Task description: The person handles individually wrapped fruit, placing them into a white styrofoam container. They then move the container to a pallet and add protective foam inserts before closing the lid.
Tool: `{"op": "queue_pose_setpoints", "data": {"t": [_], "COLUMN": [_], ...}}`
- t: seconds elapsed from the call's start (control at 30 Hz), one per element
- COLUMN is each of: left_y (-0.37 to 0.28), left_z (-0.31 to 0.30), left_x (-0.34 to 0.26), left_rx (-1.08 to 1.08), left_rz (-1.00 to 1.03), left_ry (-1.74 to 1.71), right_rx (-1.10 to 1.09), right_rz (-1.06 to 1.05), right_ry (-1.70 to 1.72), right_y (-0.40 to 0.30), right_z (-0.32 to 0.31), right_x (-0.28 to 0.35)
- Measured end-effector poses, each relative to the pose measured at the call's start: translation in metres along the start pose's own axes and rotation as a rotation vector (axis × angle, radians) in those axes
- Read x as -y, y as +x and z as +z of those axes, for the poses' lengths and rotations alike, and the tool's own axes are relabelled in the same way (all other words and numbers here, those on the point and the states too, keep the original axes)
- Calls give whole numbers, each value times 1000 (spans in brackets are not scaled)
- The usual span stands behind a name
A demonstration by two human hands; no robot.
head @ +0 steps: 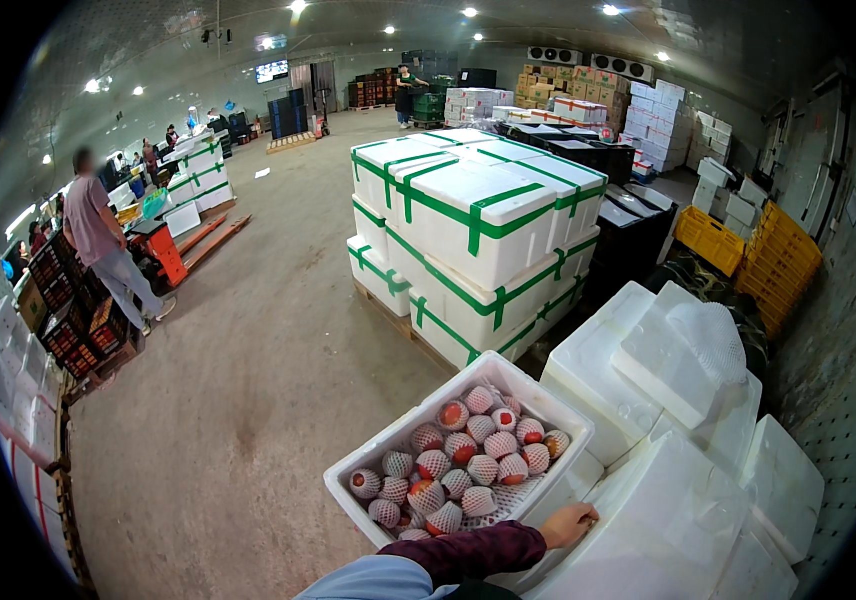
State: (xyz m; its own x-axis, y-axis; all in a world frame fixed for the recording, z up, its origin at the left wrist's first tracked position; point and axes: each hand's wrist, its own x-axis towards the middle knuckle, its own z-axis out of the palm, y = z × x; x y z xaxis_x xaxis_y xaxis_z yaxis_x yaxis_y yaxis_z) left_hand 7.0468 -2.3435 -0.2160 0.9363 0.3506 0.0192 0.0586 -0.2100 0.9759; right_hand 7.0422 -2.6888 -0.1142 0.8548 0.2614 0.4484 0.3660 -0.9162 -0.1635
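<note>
My left hand, in a dark maroon sleeve, reaches across to the right at the bottom. Its fingers are curled over the near edge of a large white foam box. Just left of the hand stands an uncovered white foam box, holding many round red-orange fruits in white foam net sleeves. Some loose netting shows at its near right corner. Against its right side lean more white foam boxes and lids, with a foam net draped on one. My right hand is out of view.
Ahead, taped white foam boxes stand stacked on a wooden pallet. Yellow crates lean by the right wall. At left, a person stands near black crates and an orange pallet jack. Another person is far back.
</note>
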Motion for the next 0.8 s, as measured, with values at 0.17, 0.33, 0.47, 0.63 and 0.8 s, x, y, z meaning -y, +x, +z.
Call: {"op": "queue_pose_setpoints", "data": {"t": [0.17, 0.33, 0.47, 0.63, 0.8], "left_y": [-1, -3, -3, -8, -12], "left_z": [-1, -1, 0, -4, -6], "left_x": [-1, -1, 2, 2, -3], "left_rx": [-1, -12, -17, -5, -14], "left_rz": [-3, 0, -5, 36, 40], "left_ry": [-20, -42, -20, -102, -97], "right_rx": [69, 117, 55, 77, 91], "right_rz": [20, 110, 106, 139, 224], "right_ry": [-86, -53, 60, 77, 164], "right_y": [4, 4, 5, 7, 5], "right_z": [-10, -9, -10, -19, -12], "right_x": [10, 9, 13, 23, 18]}}
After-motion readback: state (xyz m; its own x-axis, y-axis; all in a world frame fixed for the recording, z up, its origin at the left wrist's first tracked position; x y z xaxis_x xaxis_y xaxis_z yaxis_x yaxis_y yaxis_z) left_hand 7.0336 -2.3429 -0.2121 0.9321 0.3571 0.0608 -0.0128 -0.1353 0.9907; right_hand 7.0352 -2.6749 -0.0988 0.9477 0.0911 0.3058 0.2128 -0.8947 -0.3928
